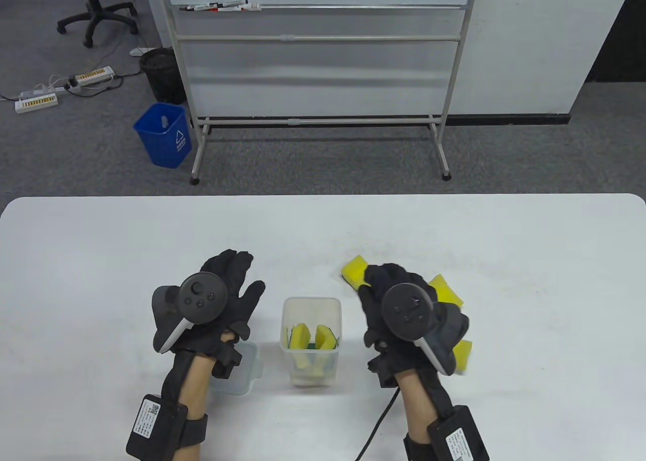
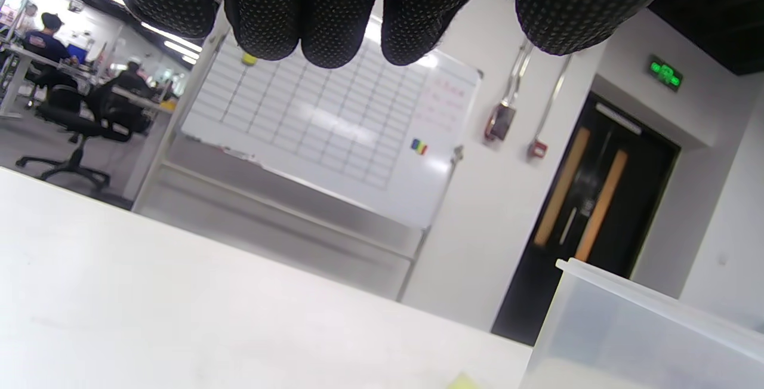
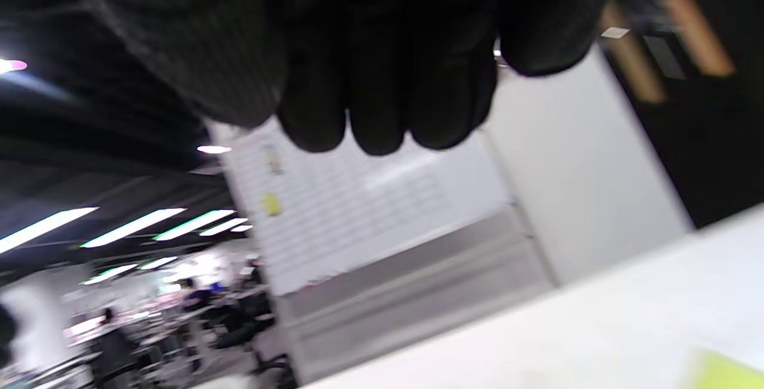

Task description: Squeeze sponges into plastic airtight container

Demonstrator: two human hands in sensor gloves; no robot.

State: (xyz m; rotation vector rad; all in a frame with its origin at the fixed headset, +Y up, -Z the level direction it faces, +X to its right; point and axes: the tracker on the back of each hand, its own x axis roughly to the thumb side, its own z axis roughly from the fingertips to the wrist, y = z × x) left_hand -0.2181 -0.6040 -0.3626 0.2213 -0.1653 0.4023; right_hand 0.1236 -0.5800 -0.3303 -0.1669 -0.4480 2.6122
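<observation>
I see the container (image 1: 311, 347) upright on the table (image 1: 530, 259) between my hands, sponges (image 1: 312, 337) inside. My left hand (image 1: 214, 304) hovers with fingers spread, holding nothing. Right hand (image 1: 398, 304) covers loose sponges (image 1: 446, 288); its fingers lie together, grip indeterminate.

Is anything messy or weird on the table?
Nothing looks spilled or broken. The plastic container stands upright with yellow sponges tucked inside, and its lid lies beside it under the left hand. More loose sponges sit scattered around the right hand, waiting their turn.
</observation>
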